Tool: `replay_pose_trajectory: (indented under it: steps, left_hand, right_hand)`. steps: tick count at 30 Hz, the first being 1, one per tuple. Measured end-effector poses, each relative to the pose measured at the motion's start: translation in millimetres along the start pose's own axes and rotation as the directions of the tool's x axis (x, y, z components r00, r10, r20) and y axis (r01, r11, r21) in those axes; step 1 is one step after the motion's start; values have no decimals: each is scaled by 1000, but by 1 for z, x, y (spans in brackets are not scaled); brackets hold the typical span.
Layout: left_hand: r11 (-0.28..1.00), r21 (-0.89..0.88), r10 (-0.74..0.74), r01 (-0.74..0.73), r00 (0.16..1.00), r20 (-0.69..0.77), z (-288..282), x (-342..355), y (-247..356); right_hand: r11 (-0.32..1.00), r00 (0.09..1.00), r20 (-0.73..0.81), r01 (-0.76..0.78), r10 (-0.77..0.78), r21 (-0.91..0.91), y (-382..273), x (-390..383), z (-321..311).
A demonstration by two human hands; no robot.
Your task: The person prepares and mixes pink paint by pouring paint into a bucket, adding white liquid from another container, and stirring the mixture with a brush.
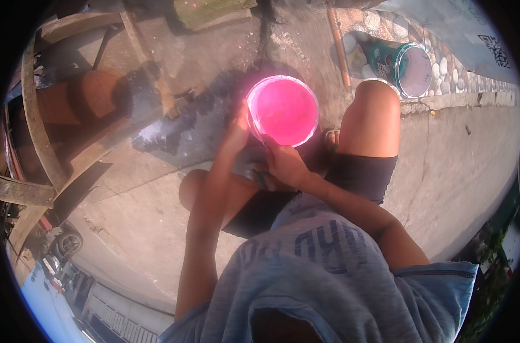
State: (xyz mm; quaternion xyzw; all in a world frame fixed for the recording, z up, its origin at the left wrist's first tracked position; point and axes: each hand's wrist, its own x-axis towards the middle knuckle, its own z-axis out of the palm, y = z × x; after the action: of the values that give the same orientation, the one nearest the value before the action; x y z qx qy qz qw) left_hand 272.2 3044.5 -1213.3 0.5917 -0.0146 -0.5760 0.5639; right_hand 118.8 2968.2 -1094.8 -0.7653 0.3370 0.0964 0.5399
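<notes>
A bright pink round bucket (282, 110) is held in front of me, its pink inside facing the camera; whether it has liquid in it I cannot tell. My left hand (237, 126) grips its left side, the fingers partly hidden behind it. My right hand (283, 160) is closed on the lower edge of the bucket, thumb at the rim. My bare knees are bent on either side, and a sandalled foot (332, 139) shows just right of the bucket. A dark wet patch (171, 137) lies on the concrete to the left.
A teal bucket (391, 63) rests near pebbled edging (443, 74) at upper right, beside a rusty rod (339, 46). Wooden beams (40, 131) stand along the left. A mossy block (211, 11) lies at the top. Cracked concrete (443, 160) surrounds me; a wheel (70, 243) shows at lower left.
</notes>
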Motion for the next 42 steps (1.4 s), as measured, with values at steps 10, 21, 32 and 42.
replay_pose_trajectory:
  steps: [10,21,32,42]
  left_hand:
    - [987,-163,8,4,997,72,9,-4,10]
    - [983,-173,-46,64,993,105,26,-12,9]
    - [980,-182,-88,87,996,3,27,-17,12]
    - [980,-188,-89,72,993,-81,28,-8,14]
  right_hand:
    - [996,996,-38,-85,86,24,7,0,6]
    - [967,993,-94,-45,71,249,20,-5,-18]
    - [968,992,-78,-81,102,235,-3,-2,15]
    - [496,897,223,-402,381,769,3,5,-6]
